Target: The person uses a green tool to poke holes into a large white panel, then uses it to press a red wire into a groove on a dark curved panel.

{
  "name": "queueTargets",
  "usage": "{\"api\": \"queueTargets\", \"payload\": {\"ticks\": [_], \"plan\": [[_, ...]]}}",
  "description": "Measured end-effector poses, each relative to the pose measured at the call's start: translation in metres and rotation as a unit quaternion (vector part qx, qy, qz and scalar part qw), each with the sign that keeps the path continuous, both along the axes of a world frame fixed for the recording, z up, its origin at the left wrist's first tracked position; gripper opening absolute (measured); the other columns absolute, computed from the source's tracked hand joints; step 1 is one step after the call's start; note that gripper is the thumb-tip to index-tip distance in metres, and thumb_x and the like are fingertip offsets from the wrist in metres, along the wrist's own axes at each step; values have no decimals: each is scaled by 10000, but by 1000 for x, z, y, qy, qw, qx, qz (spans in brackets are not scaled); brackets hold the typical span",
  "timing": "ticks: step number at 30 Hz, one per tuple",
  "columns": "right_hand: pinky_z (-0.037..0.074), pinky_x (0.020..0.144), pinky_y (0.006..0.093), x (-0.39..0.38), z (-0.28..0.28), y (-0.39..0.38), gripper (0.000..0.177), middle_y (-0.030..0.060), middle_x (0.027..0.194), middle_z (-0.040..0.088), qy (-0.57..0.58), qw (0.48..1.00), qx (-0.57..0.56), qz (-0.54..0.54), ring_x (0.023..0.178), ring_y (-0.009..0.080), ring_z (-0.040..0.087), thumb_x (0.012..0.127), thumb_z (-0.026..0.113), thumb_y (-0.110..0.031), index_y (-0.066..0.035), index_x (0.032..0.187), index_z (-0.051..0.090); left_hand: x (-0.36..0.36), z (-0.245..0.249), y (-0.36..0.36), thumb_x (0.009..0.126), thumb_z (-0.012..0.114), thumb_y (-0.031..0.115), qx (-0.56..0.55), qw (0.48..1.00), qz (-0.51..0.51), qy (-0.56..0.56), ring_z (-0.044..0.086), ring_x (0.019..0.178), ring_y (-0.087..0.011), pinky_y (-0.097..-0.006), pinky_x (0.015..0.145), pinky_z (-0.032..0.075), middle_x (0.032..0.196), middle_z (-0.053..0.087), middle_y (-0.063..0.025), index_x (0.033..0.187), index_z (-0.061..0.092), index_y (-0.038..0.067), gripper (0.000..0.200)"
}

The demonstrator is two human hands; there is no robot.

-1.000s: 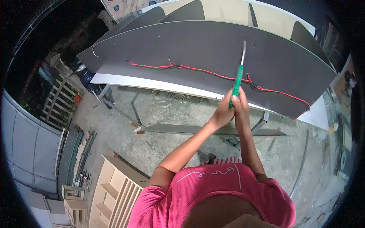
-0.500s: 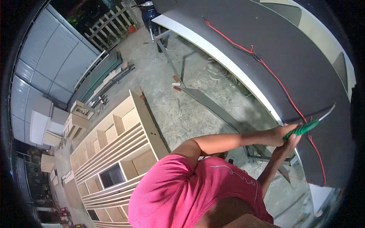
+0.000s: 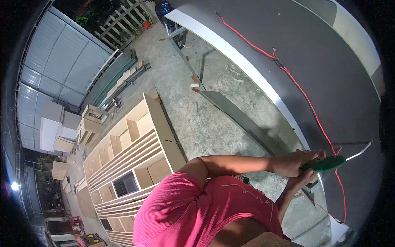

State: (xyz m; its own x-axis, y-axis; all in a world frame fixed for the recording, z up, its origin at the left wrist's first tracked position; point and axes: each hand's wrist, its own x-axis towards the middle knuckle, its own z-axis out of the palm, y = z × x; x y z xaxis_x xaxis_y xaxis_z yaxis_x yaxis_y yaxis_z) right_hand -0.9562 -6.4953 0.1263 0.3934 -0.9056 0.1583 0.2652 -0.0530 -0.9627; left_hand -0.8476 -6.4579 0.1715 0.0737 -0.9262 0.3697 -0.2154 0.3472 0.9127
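Observation:
A green, elongated object [image 3: 329,164] with a thin, pale, bent rod [image 3: 359,152] sticking out of its far end is at the lower right, over a dark curved panel [image 3: 329,82]. My left hand [image 3: 299,161] is closed around the near end of the green object. Just below, my right hand [image 3: 301,182] is closed against its underside. A red wire [image 3: 306,100] runs along the dark panel, passing beneath the green object, with a dark joint partway. Most fingers of both hands are partly hidden.
The panel's white edge [image 3: 247,69] curves near my hands, above metal frame bars [image 3: 242,121]. A large wooden shelf unit [image 3: 144,152] lies at the left on the concrete floor [image 3: 185,119]. Behind are stacked boards [image 3: 117,82], a corrugated wall [image 3: 53,57] and a picket fence [image 3: 123,22].
The view has shifted. Both hands and the green object appear lower, and the object now shows a broader, flatter side. Both hands still hold it.

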Motion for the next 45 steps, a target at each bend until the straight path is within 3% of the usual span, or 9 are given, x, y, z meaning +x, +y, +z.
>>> {"api": "queueTargets", "payload": {"ticks": [9,11,12,13,14,16,24,31,45], "plan": [[403,907,365,-11,-17,-8,686,129,1190,462,-31,998,57,13,1074,243,494,847,529,-453,20,1298,320,-9,-10,0,788,557,117,-48,998,36,-25,517,1020,-325,-413,858,396,1084,516,-172,1168,415,38,413],[369,941,347,-10,3,-4,638,130,1269,420,102,993,-63,-19,1123,225,458,831,519,-386,3,1304,340,-8,3,4,782,588,71,70,996,-42,37,465,1108,-322,-409,893,395,1199,445,-178,1307,321,44,589],[308,989,349,-18,-5,-9,696,119,1321,386,84,996,-37,14,1187,224,400,833,498,-454,4,1329,328,-17,-9,1,775,594,66,-53,998,30,-12,488,1085,-329,-394,865,415,1196,458,-185,1345,282,53,650],[380,880,293,-21,-1,-3,700,79,1161,470,67,997,-42,1,1040,173,463,857,463,-534,25,1268,374,-23,-23,0,782,593,70,-27,999,40,-6,480,1117,-343,-380,899,412,1231,448,-200,1344,280,48,644],[286,1004,370,-21,21,4,721,111,1336,378,63,997,-24,35,1231,245,345,824,492,-500,-25,1340,326,-26,-1,8,791,584,64,-62,994,71,-46,467,1146,-344,-381,924,403,1257,438,-204,1342,278,41,631],[335,965,378,-28,25,6,722,141,1297,404,63,993,-84,49,1183,249,402,833,498,-505,-48,1354,297,-35,-5,12,818,563,71,-23,998,50,-16,422,1200,-327,-377,959,380,1295,408,-209,1343,266,30,604],[411,832,349,-72,5,60,628,152,1049,529,191,974,22,119,973,223,512,867,522,-395,-36,1333,303,-72,-65,74,847,546,69,116,992,21,51,530,990,-251,-360,811,437,1129,494,-155,1336,274,51,560],[442,667,279,-94,-28,71,646,128,914,557,163,958,188,141,783,152,531,867,538,-415,8,1306,324,-100,-94,85,896,488,173,320,918,24,230,432,455,-69,-223,377,323,602,454,9,1123,408,55,268],[431,479,235,-91,-30,51,705,112,797,551,118,971,174,114,578,117,536,838,568,-457,48,1270,335,-95,-111,58,907,441,263,303,916,-5,262,406,466,-83,-225,385,308,629,450,0,1151,386,88,306]]}}
